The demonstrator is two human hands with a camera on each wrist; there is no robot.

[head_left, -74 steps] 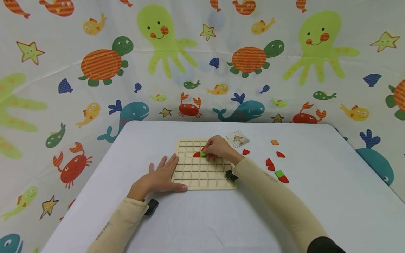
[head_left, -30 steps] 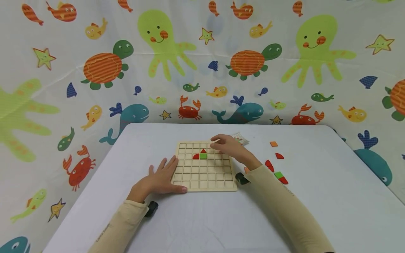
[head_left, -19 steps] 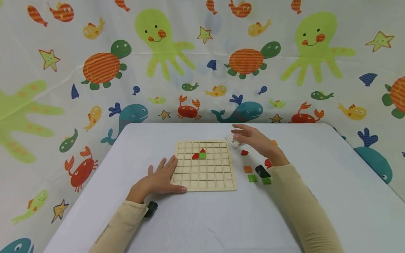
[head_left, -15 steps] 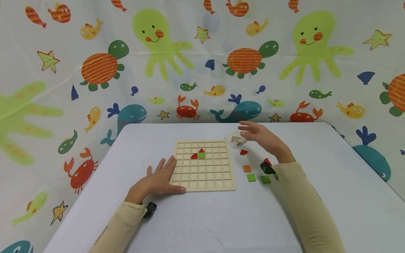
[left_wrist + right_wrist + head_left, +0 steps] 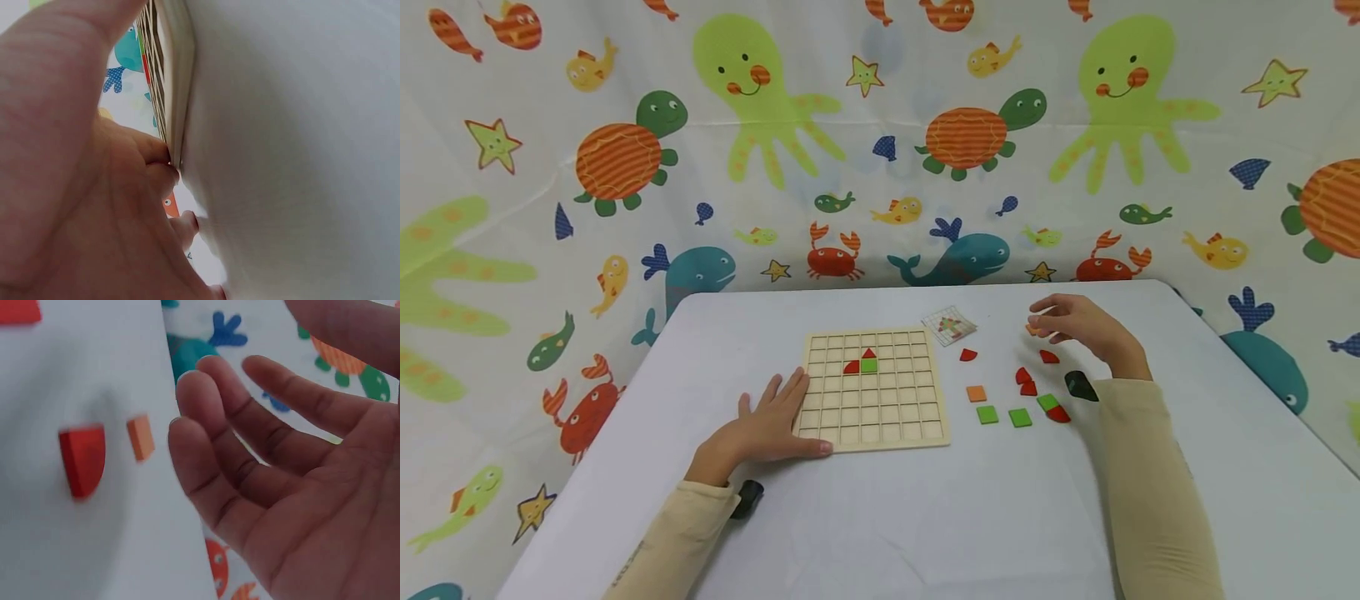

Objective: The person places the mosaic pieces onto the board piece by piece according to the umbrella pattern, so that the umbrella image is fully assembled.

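Our left hand point(image 5: 766, 429), fingers apart, touches the board point(image 5: 891, 412); our right hand point(image 5: 1086, 323), fingers loosely apart, could skid the orange tile point(image 5: 141, 438) at 9 o'clock by pushing sideways

Head view forward-down; all 3 share backdrop point(image 5: 865, 158).

Smooth wooden board point(image 5: 909, 413), seemingly matt tiles point(image 5: 987, 414)

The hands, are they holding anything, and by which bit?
The right hand holds nothing; its fingers are apart from the nearest orange piece. The left hand grips nothing, only touching the wooden board at its edge.
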